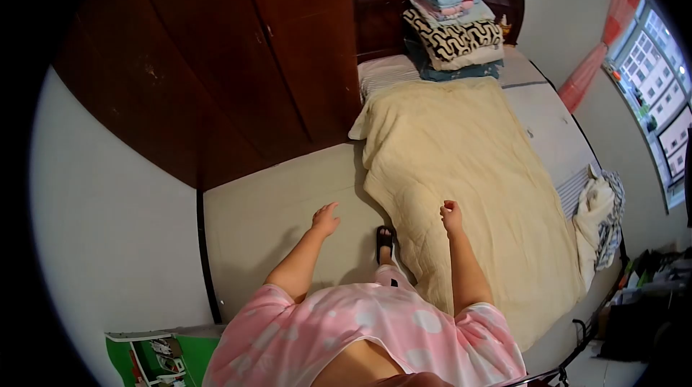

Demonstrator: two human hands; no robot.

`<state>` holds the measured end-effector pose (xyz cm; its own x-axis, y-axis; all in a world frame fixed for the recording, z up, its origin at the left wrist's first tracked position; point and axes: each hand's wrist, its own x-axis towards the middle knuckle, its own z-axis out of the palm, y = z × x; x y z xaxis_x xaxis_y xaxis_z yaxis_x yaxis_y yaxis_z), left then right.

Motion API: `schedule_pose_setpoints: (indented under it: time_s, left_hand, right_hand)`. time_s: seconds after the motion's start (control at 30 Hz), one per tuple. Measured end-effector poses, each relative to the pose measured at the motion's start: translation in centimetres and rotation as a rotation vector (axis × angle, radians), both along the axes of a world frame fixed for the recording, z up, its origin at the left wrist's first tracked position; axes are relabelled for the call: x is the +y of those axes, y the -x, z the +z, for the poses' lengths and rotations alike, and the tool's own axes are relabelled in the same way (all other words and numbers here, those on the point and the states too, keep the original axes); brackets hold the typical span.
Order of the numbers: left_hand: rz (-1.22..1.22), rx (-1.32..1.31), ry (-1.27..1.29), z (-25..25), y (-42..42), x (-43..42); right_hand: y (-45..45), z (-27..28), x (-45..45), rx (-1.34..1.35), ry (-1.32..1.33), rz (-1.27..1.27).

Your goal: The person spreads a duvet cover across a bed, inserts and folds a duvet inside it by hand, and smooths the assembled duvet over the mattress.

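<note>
My left hand [326,219] is held out over the pale floor, its fingers stretched apart with nothing in them. My right hand [451,215] is raised in front of the cream quilt [461,149], fingers curled in, and nothing shows in it. Whether it touches the quilt is hard to tell. The quilt lies rumpled over much of the bed [533,109] and hangs down its near left side. At the head of the bed stands a stack of folded bedding [458,34], with a black-and-cream patterned piece in its middle.
A dark red-brown wardrobe [252,63] stands left of the bed. A bunched striped cloth [609,207] hangs at the bed's right edge, near a window [656,77] with a pink curtain [602,48]. Dark clutter [649,308] fills the lower right; a green thing [202,354] sits lower left.
</note>
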<state>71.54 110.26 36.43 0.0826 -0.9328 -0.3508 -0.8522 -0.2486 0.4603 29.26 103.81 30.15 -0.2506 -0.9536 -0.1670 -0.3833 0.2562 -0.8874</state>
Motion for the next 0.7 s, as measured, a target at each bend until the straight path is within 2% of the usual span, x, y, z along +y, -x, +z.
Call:
schedule_pose_setpoints:
  time_s: [0.1, 0.2, 0.27, 0.43, 0.57, 0.67, 0.7]
  left_hand:
    - [0.001, 0.015, 0.026, -1.2, -1.1, -5.5]
    - [0.025, 0.056, -0.003, -3.1, -1.7, -12.1]
    - [0.023, 0.062, -0.105, -4.2, -1.3, -16.5]
    - [0.027, 0.101, -0.071, -4.6, -0.3, -26.2]
    - [0.103, 0.249, -0.079, -5.7, -1.2, -31.6]
    - [0.109, 0.196, -0.196, -6.2, -1.6, -35.5]
    - [0.113, 0.217, -0.161, -7.3, -1.8, -36.8]
  right_hand:
    - [-1.1, -0.3, -5.0, -0.144, -0.124, -0.013]
    - [-1.6, -0.9, -11.0, -0.168, -0.203, -0.023]
    - [-1.2, -2.7, -15.6, -0.140, -0.220, -0.014]
    - [-0.1, -5.1, -25.9, 0.038, -0.231, 0.057]
    - [-1.6, -3.2, -33.9, 0.036, -0.204, 0.092]
    - [-3.6, -2.7, -38.2, -0.002, -0.231, 0.145]
    - [-4.5, -2.0, -39.1, -0.005, -0.249, 0.163]
